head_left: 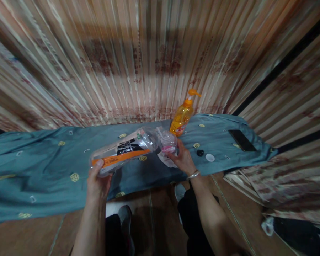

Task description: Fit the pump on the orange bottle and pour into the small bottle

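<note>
My left hand point(99, 177) is closed round the base of a large clear plastic container point(122, 151) with an orange and black printed side. The container lies tilted, its domed narrow end up and to the right. My right hand point(182, 156) grips a small clear bottle point(167, 140) with a pink label. The two meet or nearly touch at their ends; whether they are in contact I cannot tell. A crumpled white tissue point(167, 160) hangs below the small bottle, by my right fingers. Just behind stands an orange pump bottle point(181, 119) of yellow-orange liquid.
A green patterned cloth point(50, 163) covers the long surface. Right of my right hand lie a small black cap point(200, 153) and a white round lid point(209, 157). A dark phone point(242, 140) rests farther right. Pleated curtains point(149, 64) hang close behind.
</note>
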`<state>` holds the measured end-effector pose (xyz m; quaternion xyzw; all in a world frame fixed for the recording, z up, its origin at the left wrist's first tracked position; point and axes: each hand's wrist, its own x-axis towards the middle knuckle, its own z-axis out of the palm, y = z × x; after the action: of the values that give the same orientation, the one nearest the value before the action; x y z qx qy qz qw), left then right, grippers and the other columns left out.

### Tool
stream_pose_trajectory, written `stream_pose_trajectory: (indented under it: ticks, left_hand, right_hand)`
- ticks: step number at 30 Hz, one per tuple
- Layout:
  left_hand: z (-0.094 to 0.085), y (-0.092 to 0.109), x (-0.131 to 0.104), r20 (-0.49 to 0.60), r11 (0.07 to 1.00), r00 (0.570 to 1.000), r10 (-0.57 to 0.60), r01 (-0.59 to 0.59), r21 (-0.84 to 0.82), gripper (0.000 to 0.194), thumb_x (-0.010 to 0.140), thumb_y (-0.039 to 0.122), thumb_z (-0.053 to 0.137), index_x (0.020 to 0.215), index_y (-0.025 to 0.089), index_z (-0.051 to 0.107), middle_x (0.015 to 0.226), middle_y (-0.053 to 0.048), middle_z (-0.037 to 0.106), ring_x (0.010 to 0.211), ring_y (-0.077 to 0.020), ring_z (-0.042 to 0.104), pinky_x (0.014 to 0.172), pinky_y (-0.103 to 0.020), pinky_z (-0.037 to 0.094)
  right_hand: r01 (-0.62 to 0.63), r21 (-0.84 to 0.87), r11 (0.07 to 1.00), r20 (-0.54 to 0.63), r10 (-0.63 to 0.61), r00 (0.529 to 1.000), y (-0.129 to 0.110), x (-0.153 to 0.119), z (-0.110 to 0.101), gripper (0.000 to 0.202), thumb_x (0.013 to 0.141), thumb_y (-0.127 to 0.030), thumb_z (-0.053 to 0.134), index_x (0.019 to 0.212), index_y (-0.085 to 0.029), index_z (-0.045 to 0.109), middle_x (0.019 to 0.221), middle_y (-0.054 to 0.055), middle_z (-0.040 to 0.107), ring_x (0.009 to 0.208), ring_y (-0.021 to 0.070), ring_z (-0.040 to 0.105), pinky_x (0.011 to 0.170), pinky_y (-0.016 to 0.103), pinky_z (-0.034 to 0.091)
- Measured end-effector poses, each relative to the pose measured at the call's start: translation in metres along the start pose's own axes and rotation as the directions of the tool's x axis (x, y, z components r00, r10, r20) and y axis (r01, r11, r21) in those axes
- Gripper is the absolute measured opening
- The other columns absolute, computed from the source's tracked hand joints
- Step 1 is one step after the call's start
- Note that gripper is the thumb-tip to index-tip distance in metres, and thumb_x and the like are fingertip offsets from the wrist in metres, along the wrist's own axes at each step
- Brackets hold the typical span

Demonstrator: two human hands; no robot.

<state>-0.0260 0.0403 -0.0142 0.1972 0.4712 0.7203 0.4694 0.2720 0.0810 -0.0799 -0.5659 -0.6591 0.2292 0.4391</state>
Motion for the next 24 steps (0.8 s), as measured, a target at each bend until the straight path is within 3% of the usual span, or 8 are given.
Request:
stream_pose_trajectory:
  ticks: [7,12,17,24]
  left_hand:
    - [0.001,0.001,-0.001,0.006,1.0,1.0,0.024,-0.024,-0.013,0.045,0.039,0.041,0.1,0.07,0.023,0.072,0.078,0.001,0.081,0.073,-0.0157,0.072,0.066,-0.021,0.062]
    - [0.001,0.002,-0.002,0.019,1.0,1.0,0.012,-0.012,-0.006,0.048,0.04,0.041,0.102,0.072,0.022,0.073,0.082,0.001,0.082,0.078,-0.0156,0.073,0.072,-0.021,0.064]
    - [0.004,0.001,-0.003,0.027,1.0,1.0,0.008,-0.008,0.001,0.057,0.04,0.047,0.105,0.083,0.022,0.078,0.086,0.0,0.083,0.077,-0.0178,0.074,0.066,-0.024,0.064]
    - [0.009,-0.001,-0.005,0.022,1.0,1.0,-0.009,0.009,-0.011,0.07,0.035,0.049,0.108,0.093,0.022,0.08,0.085,0.002,0.083,0.073,-0.0183,0.075,0.057,-0.024,0.064]
  right_hand:
    - [-0.017,-0.044,0.999,-0.026,0.016,1.0,0.005,-0.001,0.003,0.075,0.087,-0.049,0.081,0.15,-0.019,0.056,0.139,0.018,0.075,0.126,0.0366,0.074,0.109,0.053,0.06]
    - [-0.022,-0.045,0.999,-0.027,0.021,0.999,0.005,-0.001,0.006,0.075,0.087,-0.049,0.082,0.15,-0.018,0.056,0.137,0.019,0.076,0.125,0.0377,0.074,0.109,0.054,0.059]
    - [-0.002,0.008,1.0,-0.037,0.003,0.999,0.002,-0.001,0.009,0.078,0.086,-0.045,0.084,0.153,-0.02,0.054,0.143,0.017,0.073,0.132,0.0351,0.071,0.115,0.052,0.057]
    - [-0.058,-0.02,0.998,-0.127,0.055,0.99,-0.008,-0.001,0.019,0.107,0.072,-0.052,0.096,0.16,-0.018,0.044,0.152,0.021,0.065,0.136,0.0394,0.068,0.115,0.055,0.057]
